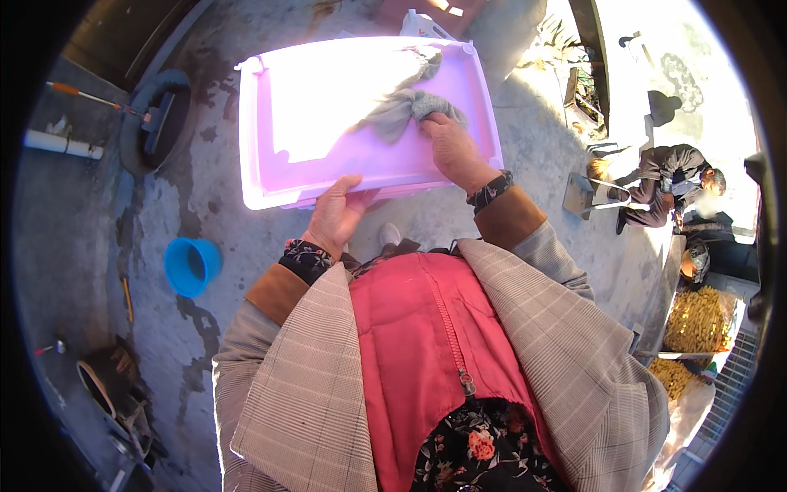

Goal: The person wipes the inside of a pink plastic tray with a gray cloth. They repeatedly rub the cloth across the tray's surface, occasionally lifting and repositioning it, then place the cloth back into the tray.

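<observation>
A pink-purple plastic lid or shallow tray (455,154) is tilted in front of me, its left part glaring in sunlight. My left hand (341,212) grips its near edge, the thumb on top and the fingers underneath. In my right hand (452,144) is the bunched end of a grey cloth (393,117), which lies on the inner surface of the plastic piece. More of the cloth spreads towards the far edge, partly lost in the glare. What lies beneath the plastic piece is mostly hidden.
A blue bucket (192,267) stands on the concrete floor at the left, below a dark round tub (157,123). A white jug (423,26) is beyond the lid. At the right a person (664,181) sits low near a metal dustpan (579,195); bags of yellow pieces (701,320) lie lower right.
</observation>
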A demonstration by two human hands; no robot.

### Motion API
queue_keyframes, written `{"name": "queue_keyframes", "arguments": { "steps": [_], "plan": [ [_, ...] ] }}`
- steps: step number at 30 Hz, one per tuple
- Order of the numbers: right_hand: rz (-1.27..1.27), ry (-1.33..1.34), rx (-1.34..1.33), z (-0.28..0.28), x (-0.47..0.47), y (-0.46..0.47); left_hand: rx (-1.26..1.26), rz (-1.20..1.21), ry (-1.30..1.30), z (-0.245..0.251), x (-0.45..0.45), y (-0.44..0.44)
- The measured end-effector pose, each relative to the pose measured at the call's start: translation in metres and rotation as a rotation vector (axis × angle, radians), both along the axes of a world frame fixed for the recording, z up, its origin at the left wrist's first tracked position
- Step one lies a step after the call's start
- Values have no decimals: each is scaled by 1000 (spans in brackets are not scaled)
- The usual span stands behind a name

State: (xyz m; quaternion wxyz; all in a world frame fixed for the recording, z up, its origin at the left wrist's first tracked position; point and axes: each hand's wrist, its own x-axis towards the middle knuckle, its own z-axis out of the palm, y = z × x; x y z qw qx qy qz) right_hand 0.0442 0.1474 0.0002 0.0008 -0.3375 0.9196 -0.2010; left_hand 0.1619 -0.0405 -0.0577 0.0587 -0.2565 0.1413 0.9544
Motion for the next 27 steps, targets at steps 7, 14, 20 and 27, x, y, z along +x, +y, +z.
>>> {"name": "queue_keyframes", "arguments": {
  "steps": [7, 14, 20, 27],
  "plan": [
    [58, -134, 84, -3, -1, 1, -2, 4, -5, 0, 0, 1],
    [-84, -240, 188, -1, -3, -4, -13, 15, 8, 1, 0, 0],
    [-134, -94, 91, 3, -9, 0, -9, 16, -6, 5, 1, 0],
    [4, -47, 1, -13, -13, 6, -9, 12, 2, 2, 0, 0]
  ]
}}
